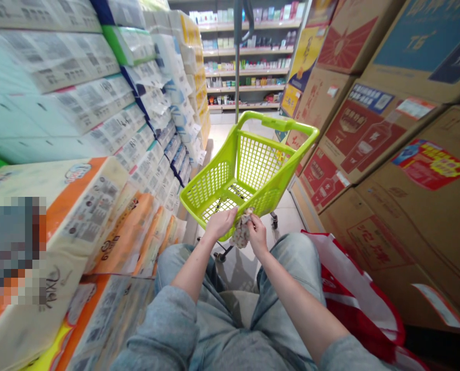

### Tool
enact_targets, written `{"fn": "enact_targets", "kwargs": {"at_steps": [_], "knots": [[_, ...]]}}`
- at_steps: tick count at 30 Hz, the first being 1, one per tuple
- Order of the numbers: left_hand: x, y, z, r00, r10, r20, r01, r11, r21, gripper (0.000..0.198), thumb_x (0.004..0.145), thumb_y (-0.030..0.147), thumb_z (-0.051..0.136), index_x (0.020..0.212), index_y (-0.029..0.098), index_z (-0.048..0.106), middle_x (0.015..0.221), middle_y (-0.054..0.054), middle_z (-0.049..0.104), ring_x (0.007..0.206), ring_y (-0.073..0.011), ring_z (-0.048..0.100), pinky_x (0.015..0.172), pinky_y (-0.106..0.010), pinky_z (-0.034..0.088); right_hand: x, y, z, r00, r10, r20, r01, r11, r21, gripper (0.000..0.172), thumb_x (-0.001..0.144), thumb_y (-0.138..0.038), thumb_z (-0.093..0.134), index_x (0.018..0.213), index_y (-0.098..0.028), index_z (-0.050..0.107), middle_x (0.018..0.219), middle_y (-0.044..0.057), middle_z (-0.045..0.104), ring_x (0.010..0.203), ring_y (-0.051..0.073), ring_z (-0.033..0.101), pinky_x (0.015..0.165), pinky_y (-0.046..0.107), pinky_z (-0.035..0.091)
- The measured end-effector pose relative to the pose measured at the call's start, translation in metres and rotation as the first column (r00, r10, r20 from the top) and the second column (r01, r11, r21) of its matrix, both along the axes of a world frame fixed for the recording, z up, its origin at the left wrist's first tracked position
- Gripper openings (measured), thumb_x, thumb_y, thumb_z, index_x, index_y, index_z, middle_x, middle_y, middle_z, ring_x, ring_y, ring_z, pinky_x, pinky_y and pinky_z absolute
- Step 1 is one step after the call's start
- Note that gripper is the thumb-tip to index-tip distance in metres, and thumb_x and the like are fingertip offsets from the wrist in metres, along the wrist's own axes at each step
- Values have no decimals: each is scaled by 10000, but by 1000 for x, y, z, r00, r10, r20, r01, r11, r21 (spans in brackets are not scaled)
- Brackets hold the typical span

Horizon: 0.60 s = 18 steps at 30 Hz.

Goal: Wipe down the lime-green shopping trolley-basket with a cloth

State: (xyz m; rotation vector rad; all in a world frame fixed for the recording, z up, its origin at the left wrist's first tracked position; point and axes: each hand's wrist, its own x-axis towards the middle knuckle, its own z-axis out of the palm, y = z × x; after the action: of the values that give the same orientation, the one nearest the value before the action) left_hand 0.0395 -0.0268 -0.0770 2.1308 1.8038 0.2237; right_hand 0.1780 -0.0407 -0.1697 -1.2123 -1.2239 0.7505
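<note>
Patterned cloth [240, 234] at near side of green shopping cart [270, 190], both hands there.
Right hand [257, 237] pinches cloth; left hand [222, 224] at cart's rim, just beside cloth, can't tell if gripping. Cart on wheels on tiled floor [216, 123], in front of the seated person's knees [297, 257]. Red-and-white bag [347, 278] beside right leg. Printed cartons [372, 129] stacked right, wrapped packs [114, 98] left, stocked shelves [253, 51] at far end.
</note>
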Motion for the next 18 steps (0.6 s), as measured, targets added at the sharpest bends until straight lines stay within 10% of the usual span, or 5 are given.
{"fn": "enact_targets", "kwargs": {"at_steps": [7, 18], "knots": [[-2, -1, 1, 1000, 22, -7, -22, 1000, -19, 808, 917, 529, -35, 917, 168, 688, 968, -107, 702, 953, -229, 639, 776, -294, 456, 8, -6, -19, 981, -31, -192, -4, 983, -182, 342, 770, -359, 498, 991, -162, 669, 993, 65, 697, 954, 221, 589, 845, 333, 449], [0, -4, 3, 1000, -9, -21, 9, 1000, -1, 713, 934, 503, 18, 1045, 204, 656, 1032, -74, 697, 965, -214, 636, 802, -286, 454, 3, 15, 7, 990, 139, -19, -141, 983, -117, 210, 721, -306, 473, 714, -187, 647, 741, 4, 661, 735, 174, 562, 734, 276, 433]]}}
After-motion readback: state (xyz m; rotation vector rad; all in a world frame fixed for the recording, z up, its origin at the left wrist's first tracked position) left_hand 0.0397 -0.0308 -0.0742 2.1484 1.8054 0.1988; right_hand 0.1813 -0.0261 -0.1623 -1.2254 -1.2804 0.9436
